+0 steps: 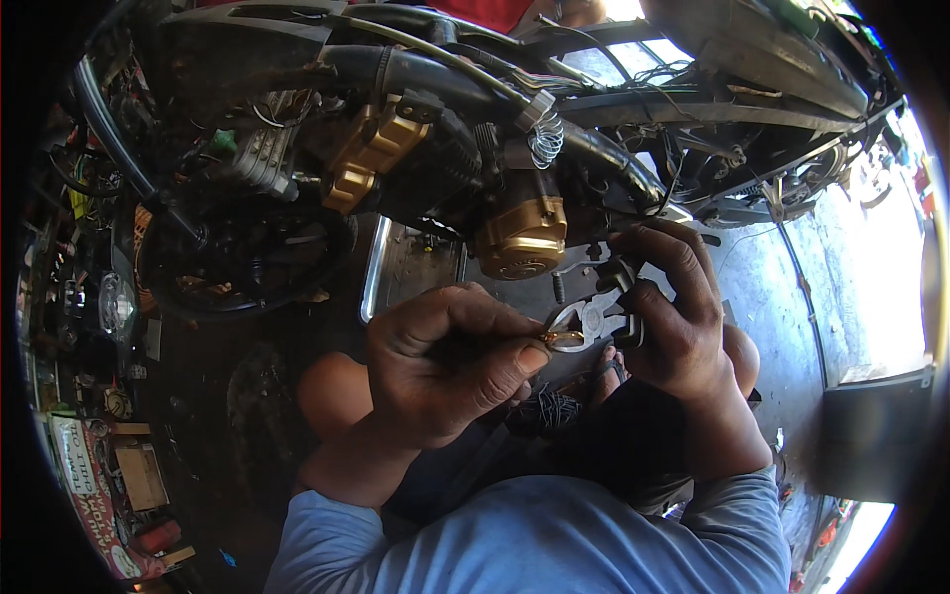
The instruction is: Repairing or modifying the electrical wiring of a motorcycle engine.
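My left hand (435, 371) is closed, thumb and forefinger pinching the end of a small brass-coloured metal piece (565, 337). My right hand (683, 332) wraps round the dark handles of a pair of pliers (593, 319). The pliers' rounded jaws lie around the brass-coloured piece, beside my left fingertips; whether they grip it cannot be made out. Just beyond my hands is a motorcycle's gold-coloured engine cover (522, 241), with a foot lever (559, 287) below it. A coiled silver spring (546, 144) hangs from the frame above that cover.
The motorcycle frame (426, 79) spans the far side, with loose wires on it. A metal tray (375, 272) lies on the floor under the engine. Parts crowd the left side; a dark box (876, 436) stands right. Someone in red (475, 12) is behind the motorcycle.
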A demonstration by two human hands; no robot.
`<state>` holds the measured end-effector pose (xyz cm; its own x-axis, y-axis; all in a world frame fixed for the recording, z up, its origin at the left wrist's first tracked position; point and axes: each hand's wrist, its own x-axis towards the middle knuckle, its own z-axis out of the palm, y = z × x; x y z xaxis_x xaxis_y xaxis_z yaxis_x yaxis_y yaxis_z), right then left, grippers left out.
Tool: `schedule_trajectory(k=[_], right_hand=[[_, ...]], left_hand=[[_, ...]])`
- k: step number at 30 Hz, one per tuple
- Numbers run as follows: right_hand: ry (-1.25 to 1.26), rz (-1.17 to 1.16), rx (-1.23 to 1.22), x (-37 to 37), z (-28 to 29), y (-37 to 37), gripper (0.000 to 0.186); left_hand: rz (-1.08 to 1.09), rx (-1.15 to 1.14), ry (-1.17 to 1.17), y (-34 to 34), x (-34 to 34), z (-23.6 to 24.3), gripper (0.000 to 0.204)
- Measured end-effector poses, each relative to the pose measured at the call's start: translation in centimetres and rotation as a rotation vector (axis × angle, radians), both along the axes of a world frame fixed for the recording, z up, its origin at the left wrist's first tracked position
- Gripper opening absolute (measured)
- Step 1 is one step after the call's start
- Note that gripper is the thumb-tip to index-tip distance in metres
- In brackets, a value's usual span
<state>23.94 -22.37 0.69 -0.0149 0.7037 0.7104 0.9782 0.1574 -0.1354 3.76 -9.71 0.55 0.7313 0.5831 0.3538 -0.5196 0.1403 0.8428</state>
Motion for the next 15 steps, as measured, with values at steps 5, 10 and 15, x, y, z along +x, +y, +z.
schedule_trajectory(k=[5, 10, 15], right_hand=[[0.010, 0.020, -0.020, 0.10, 0.17, -0.07, 0.039], [-0.036, 0.014, -0.004, 0.31, 0.27, 0.16, 0.037], [-0.047, 0.034, 0.008, 0.43, 0.46, 0.43, 0.032]], left_hand=[[0.079, 0.129, 0.042, 0.00, -0.15, -0.06, 0.013], [0.082, 0.154, 0.060, 0.00, -0.06, -0.06, 0.012], [0.086, 0.119, 0.035, -0.24, 0.23, 0.08, 0.012]])
